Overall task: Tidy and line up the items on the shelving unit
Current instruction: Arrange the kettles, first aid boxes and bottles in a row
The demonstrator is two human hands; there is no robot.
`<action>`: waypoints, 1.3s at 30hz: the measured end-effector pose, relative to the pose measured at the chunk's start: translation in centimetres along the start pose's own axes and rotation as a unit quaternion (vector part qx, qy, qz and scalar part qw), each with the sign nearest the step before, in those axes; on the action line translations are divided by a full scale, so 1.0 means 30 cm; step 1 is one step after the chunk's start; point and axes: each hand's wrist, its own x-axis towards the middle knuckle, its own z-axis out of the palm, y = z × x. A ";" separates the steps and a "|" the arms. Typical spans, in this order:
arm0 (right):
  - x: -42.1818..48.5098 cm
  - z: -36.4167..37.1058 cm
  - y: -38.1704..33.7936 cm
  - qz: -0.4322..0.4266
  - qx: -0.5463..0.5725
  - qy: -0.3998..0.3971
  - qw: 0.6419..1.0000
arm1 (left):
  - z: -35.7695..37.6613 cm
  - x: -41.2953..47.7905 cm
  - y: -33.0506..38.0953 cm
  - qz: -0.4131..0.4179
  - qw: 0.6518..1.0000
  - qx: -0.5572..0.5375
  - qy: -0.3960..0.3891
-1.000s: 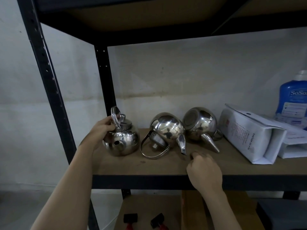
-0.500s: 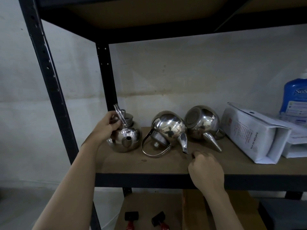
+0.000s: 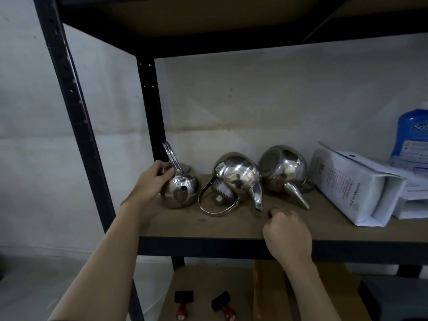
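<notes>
Currently the upright kettle (image 3: 183,191) is being gripped by the left hand (image 3: 151,181) at the left end of the shelf (image 3: 208,228), seemingly being placed; the right hand (image 3: 287,232) is being rested curled, empty. Next, the tipped middle kettle (image 3: 236,172) likely needs righting.

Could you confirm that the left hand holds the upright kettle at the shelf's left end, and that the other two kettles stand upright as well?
Not quite. The left hand does hold the upright kettle at the left end, but the middle kettle and the right kettle lie tipped over on the shelf, as the head view shows.
</notes>
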 end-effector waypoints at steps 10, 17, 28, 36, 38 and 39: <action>0.010 -0.012 -0.036 0.064 0.146 0.062 0.985 | -0.018 -0.043 -0.006 -0.046 0.995 -0.069 -0.048; 0.175 0.009 -0.184 -0.103 0.008 0.027 0.994 | -0.033 -0.035 -0.002 -0.055 0.995 -0.066 -0.048; 0.253 0.014 -0.186 -0.043 0.102 -0.007 0.994 | -0.010 -0.133 -0.008 -0.066 0.995 0.056 0.044; 0.277 -0.046 -0.214 0.263 0.565 -0.179 0.762 | 0.044 -0.206 -0.060 -0.066 0.988 0.093 0.104; 0.267 -0.043 -0.226 0.267 0.555 -0.210 0.759 | 0.064 -0.227 -0.061 -0.059 0.986 0.118 0.106; 0.263 -0.035 -0.229 0.269 0.540 -0.208 0.770 | 0.075 -0.238 -0.061 -0.067 0.982 0.140 0.109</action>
